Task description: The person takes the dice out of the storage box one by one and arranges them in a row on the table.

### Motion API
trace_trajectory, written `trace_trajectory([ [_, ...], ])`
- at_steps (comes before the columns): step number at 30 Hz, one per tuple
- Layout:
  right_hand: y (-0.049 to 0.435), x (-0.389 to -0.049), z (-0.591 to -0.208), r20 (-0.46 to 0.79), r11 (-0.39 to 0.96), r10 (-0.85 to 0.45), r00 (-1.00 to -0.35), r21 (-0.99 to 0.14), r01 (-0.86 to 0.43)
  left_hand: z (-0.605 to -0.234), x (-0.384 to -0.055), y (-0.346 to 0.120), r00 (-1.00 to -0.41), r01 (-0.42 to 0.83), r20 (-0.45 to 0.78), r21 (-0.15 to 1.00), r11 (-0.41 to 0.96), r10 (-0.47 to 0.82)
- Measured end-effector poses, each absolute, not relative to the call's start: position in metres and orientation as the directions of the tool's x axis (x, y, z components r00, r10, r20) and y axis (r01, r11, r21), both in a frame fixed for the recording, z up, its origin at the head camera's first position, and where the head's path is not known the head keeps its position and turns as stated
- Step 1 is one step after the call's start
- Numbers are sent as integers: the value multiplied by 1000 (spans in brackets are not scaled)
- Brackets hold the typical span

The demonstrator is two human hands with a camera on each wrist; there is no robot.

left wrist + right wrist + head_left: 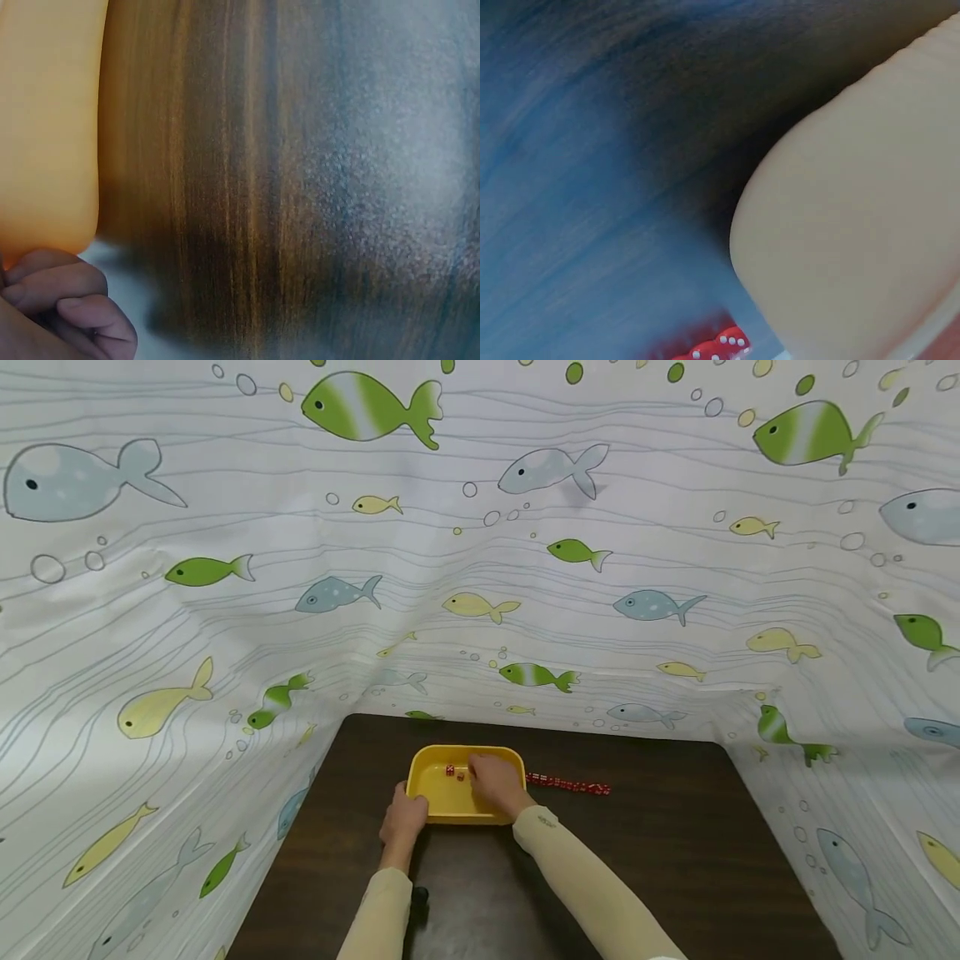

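A yellow plastic tray [448, 817] sits on the dark table, with two small dice inside near its back, a red die [450, 770] and a smaller brownish die [461, 777]. My left hand [405, 817] grips the tray's front left corner, thumb over the rim; its curled fingers [60, 281] show against the tray wall [49, 120] in the left wrist view. My right hand [497, 781] reaches over the front right rim into the tray, fingertips down beside the dice. I cannot tell whether it pinches a die. The right wrist view shows the tray's outer wall [847, 195].
A row of several red dice [570, 785] runs rightward from the tray's right side; its end shows in the right wrist view as red dice [731, 341]. A small black object [420, 896] lies beside the left sleeve. Fish-patterned white cloth [480, 577] surrounds the wooden table [675, 843].
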State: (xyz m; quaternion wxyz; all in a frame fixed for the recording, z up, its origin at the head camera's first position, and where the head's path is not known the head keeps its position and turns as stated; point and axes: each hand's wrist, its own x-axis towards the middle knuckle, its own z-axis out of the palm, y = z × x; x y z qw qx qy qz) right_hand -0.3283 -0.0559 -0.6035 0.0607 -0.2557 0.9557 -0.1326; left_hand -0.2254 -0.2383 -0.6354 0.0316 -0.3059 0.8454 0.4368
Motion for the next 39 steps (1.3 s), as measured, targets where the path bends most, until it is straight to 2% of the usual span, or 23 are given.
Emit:
trace_trajectory([
  [10,-42,-332,-586,31,846,-499,-866,-199,-495,-636,-226,-238,-811,-553,-349,720,419,-470],
  [21,-25,-337,-577,31,860,-463,-886,-228,-457,-629,-221,-236,-818,-543,-336,717,437,-466],
  [29,-7,-335,-570,45,846,-441,-896,-312,-432,-631,-220,-237,-810,-558,-352,707,434,-469],
  [39,33,-338,-559,101,756,-367,-925,-546,-360,-626,-220,-233,-805,-565,-355,703,432,-476],
])
